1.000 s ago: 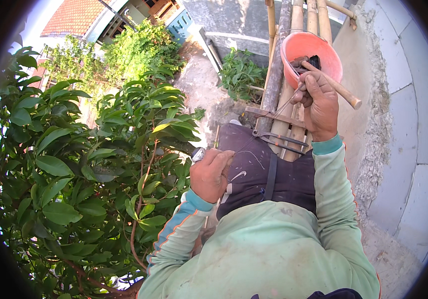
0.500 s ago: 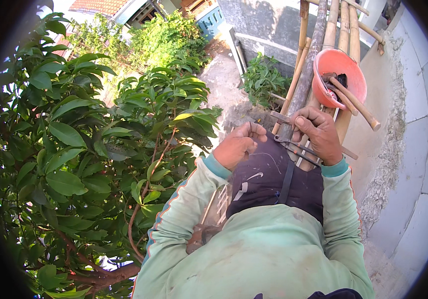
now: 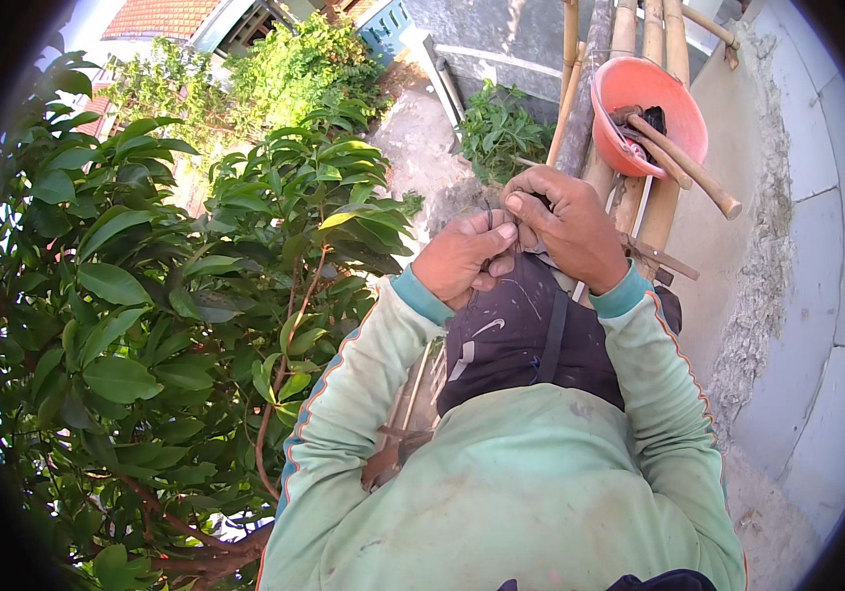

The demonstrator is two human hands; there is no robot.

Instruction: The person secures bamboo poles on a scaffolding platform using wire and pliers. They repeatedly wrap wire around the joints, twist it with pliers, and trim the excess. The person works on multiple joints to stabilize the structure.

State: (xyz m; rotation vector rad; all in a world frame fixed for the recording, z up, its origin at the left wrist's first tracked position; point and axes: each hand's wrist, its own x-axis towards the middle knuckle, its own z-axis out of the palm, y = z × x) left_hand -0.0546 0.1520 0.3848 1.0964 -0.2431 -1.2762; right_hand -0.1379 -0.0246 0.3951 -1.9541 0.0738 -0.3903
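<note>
My left hand [image 3: 462, 258] and my right hand [image 3: 570, 229] meet above my dark trousers [image 3: 501, 330], their thumbs and fingertips pinched close together. Between them runs a thin dark strand, like wire or cord [image 3: 488, 210], with a short end rising above the left thumb. Most of the strand is hidden by the fingers. Beyond my right hand, an orange-pink plastic bowl [image 3: 683, 98] rests tilted on the bamboo poles [image 3: 652, 34]. Inside it lie dark items and tools with wooden handles [image 3: 688, 167] that stick out over its rim.
A dark round pole [image 3: 580, 128] lies alongside the bamboo. A short wooden crosspiece [image 3: 664, 258] sits right of my right hand. Dense leafy branches [image 3: 127, 286] fill the left side. A grey block wall [image 3: 816, 246] with rough mortar stands at the right.
My right hand has moved left, away from the poles, and now meets my left hand with the strand between them. The bowl appears shifted up and left as the view moved.
</note>
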